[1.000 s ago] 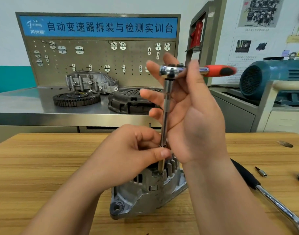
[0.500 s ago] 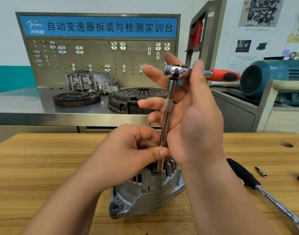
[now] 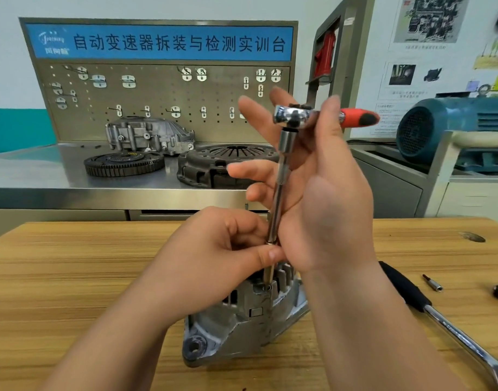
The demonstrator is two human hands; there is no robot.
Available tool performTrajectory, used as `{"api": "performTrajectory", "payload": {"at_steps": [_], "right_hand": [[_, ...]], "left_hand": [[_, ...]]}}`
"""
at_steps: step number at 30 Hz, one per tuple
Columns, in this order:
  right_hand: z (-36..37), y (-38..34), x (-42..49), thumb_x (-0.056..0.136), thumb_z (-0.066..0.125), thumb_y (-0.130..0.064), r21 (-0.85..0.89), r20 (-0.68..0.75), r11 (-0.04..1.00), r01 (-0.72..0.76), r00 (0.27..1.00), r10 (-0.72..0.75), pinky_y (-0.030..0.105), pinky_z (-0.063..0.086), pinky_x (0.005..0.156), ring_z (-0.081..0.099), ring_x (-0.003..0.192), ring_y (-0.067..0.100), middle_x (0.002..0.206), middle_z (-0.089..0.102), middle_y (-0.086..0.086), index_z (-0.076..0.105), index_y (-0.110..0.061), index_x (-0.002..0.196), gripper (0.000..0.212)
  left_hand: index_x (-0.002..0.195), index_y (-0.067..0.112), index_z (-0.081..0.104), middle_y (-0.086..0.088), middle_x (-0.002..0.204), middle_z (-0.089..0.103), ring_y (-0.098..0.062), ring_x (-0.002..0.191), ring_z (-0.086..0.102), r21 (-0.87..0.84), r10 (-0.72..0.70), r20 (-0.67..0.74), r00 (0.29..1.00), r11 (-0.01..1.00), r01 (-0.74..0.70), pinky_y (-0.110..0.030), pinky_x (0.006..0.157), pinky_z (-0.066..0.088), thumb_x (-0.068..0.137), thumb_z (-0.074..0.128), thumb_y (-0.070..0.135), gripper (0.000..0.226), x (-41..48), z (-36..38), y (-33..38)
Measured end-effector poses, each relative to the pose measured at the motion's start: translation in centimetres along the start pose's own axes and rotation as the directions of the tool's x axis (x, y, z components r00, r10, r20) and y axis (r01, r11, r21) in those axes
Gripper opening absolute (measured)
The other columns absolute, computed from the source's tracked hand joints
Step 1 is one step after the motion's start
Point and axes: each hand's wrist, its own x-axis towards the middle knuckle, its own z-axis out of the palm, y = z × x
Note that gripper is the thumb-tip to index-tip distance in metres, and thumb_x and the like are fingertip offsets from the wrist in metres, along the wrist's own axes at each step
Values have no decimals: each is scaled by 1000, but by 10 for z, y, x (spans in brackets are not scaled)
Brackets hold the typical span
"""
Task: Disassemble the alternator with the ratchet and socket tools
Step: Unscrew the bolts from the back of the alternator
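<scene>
On the wooden table (image 3: 73,277) an alternator (image 3: 242,328) is stood on its edge at the near middle, a mounting lug turned toward the camera; a socket extension bar (image 3: 279,198) is set nearly upright into the top of its housing. The lower part of the bar is pinched by the left hand (image 3: 214,266) between thumb and curled fingers, just above the alternator. The right hand (image 3: 327,198) is raised beside the bar; the neck of the ratchet (image 3: 293,115) is caught between its thumb and upper fingers, while the lower fingers are spread straight behind the bar. The ratchet is seated on top of the bar, its red handle pointing right.

To the right on the table a long chrome wrench with a black grip (image 3: 439,320) is laid diagonally; near it a small bit (image 3: 432,283) is seen, and a dark object at the frame edge (too cropped to identify).

Behind the table a steel bench (image 3: 44,170) is set; on it a toothed flywheel (image 3: 123,163), a clutch pressure plate (image 3: 222,162) and a cast housing (image 3: 149,135) are placed. A pegboard (image 3: 157,94) with hooks is mounted behind them under a blue sign (image 3: 163,42); a blue electric motor (image 3: 453,128) is seen at far right.
</scene>
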Motion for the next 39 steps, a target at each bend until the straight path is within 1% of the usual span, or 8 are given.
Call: {"api": "performTrajectory", "payload": {"at_steps": [6, 11, 15, 19, 22, 27, 32, 39], "right_hand": [[5, 0, -2, 90, 54, -23, -136, 53, 973, 185, 982, -179, 18, 48, 54, 68, 84, 14, 127, 64, -3, 58, -28, 123, 34], [4, 0, -1, 95, 42, -37, 24, 57, 999, 38, 998, -39, 18, 48, 51, 69, 67, 14, 114, 69, -5, 58, -28, 120, 31], [0, -2, 0, 99, 31, -46, 55, 22, 995, -77, 997, 76, 17, 47, 45, 67, 59, 12, 97, 75, -2, 57, -19, 119, 42], [5, -1, -3, 91, 52, -34, -44, -2, 996, 79, 997, -79, 18, 47, 49, 69, 75, 14, 113, 71, -3, 64, -28, 109, 23], [6, 0, -2, 90, 53, -24, -40, 9, 988, 146, 989, -146, 18, 47, 52, 68, 81, 16, 124, 66, -3, 62, -30, 118, 30], [1, -1, 0, 100, 35, -39, 64, -17, 998, -2, 1000, 3, 18, 46, 46, 68, 63, 13, 109, 72, -3, 58, -25, 116, 31], [-1, -1, 2, 89, 45, -43, 99, -43, 994, -45, 998, 50, 17, 43, 46, 66, 64, 10, 95, 74, -5, 62, -21, 109, 35], [1, -2, 1, 91, 52, -26, 35, -23, 994, 102, 995, -101, 20, 39, 52, 64, 74, 12, 113, 66, -5, 63, -29, 107, 20]], "left_hand": [[84, -2, 67, -26, 82, 69, -44, 78, 65, 71, -21, -91, 996, 997, 27, -56, 73, 53, 70, 71, 29, 35, 0, 3, 1], [76, 1, 63, -28, 75, 64, -34, 63, 60, 70, 10, -27, 1000, 998, -8, -45, 65, 53, 87, 66, 26, 28, 0, 1, 0], [56, 18, 60, -8, 54, 58, -10, 51, 45, 88, 39, -81, 996, 996, -31, -26, 50, 38, 80, 71, 15, 27, 0, 5, 1], [73, 4, 69, -20, 73, 69, -38, 68, 64, 90, 3, -109, 994, 996, 7, -46, 63, 53, 76, 75, 18, 15, 0, 7, 3], [73, 9, 71, -22, 74, 69, -42, 71, 64, 71, 19, -95, 995, 997, -12, -51, 66, 54, 76, 73, 19, 11, 0, 5, 2], [68, 6, 63, -10, 54, 54, -15, 52, 43, 77, 64, 23, 998, 995, -65, -28, 50, 36, 72, 67, 45, 40, 0, -3, -3], [54, 22, 60, 8, 47, 55, 3, 49, 47, 26, 29, 16, 999, 999, -30, -11, 51, 37, 79, 72, 19, 28, 1, -3, -5], [68, 10, 66, -6, 63, 67, -10, 55, 55, 67, 19, -44, 999, 998, -16, -23, 54, 44, 70, 73, 30, 22, 1, -1, -4]]}}
